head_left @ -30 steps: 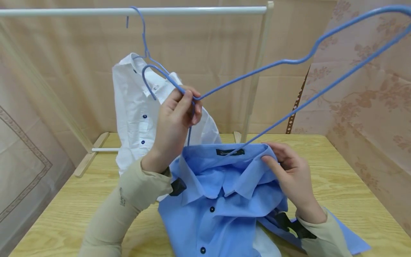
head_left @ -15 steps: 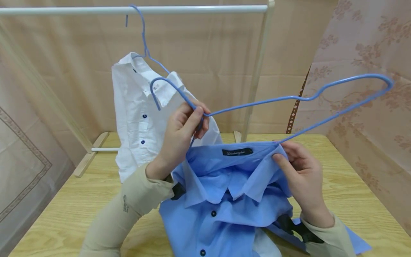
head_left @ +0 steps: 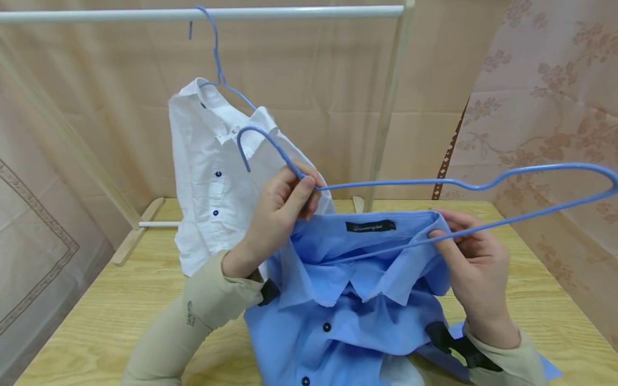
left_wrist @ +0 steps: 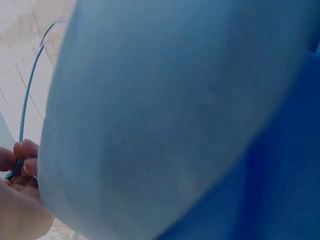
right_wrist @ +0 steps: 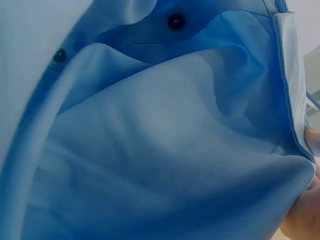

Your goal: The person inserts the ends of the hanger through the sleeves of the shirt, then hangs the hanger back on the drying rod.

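A blue wire clothes hanger [head_left: 405,183] is gripped at its neck by my left hand [head_left: 282,206], the hook pointing up and left. Its right end sticks out past the collar, while the lower bar slants down into the neck opening of a blue shirt [head_left: 338,343]. My right hand [head_left: 478,262] pinches the right side of the shirt's collar [head_left: 425,236] between thumb and fingers. The hanger's left part is hidden behind my left hand and the shirt. Blue cloth fills most of both wrist views, with the left hand at the edge of its own.
Behind my left hand a white shirt [head_left: 203,161] hangs on another blue hanger [head_left: 217,59] from the rack's white rail [head_left: 299,13]. The rack's wooden foot [head_left: 137,230] stands on the wood-grain table [head_left: 541,279]. Patterned cloth [head_left: 555,118] hangs at the right.
My left hand has moved down and right, and the hanger's right end has swung lower, its bar now in front of the collar's right side. My right hand has drawn the collar slightly right.
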`<state>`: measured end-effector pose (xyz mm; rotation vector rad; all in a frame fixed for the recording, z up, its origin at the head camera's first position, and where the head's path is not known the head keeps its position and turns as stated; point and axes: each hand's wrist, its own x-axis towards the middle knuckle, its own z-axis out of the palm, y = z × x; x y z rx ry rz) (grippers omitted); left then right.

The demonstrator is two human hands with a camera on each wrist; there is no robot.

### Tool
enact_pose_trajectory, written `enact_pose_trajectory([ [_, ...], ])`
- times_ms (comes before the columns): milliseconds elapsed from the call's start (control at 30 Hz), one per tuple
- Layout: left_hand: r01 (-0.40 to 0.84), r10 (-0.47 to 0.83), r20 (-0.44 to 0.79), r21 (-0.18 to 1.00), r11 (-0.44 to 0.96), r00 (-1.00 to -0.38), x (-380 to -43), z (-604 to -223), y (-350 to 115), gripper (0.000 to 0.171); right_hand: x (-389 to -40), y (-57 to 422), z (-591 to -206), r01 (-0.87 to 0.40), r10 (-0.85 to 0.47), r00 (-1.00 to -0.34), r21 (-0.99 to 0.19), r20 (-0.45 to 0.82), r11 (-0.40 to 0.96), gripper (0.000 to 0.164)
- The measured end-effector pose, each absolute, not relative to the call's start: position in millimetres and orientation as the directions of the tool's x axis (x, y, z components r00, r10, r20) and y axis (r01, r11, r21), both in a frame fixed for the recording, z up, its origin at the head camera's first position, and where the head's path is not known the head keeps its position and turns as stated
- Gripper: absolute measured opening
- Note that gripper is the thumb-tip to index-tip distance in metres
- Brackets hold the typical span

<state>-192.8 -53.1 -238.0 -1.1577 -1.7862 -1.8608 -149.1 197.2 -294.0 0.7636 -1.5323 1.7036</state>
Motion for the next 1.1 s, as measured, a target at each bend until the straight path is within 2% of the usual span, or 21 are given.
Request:
enact_pose_trajectory([
  [200, 0.745, 0.256, 0.733, 0.664, -0.068, -0.630, -195.5, -247.2, -53.2, 0.016, -147.5, 197.4, -294.2, -0.819, 0.092, -0.573, -0.566, 0.814, -0.094, 0.027],
  [400, 0.750, 0.273, 0.734, 0.659, -0.063, -0.622, -198.7, -255.9, -52.1, 0.034, -141.8, 197.4, -295.5, -0.826, 0.130, -0.563, -0.553, 0.816, -0.107, 0.028],
  [700, 0.753, 0.221, 0.750, 0.652, -0.092, -0.623, -201.7, -259.2, -50.1, 0.013, -137.4, 199.1, -290.7, -0.859, 0.158, -0.512, -0.508, 0.844, -0.068, 0.024],
  [1100, 0.788, 0.210, 0.795, 0.601, -0.136, -0.569, -204.0, -260.9, -56.1, 0.015, -139.1, 198.5, -291.1, -0.867, 0.247, -0.490, -0.496, 0.836, -0.045, 0.023],
])
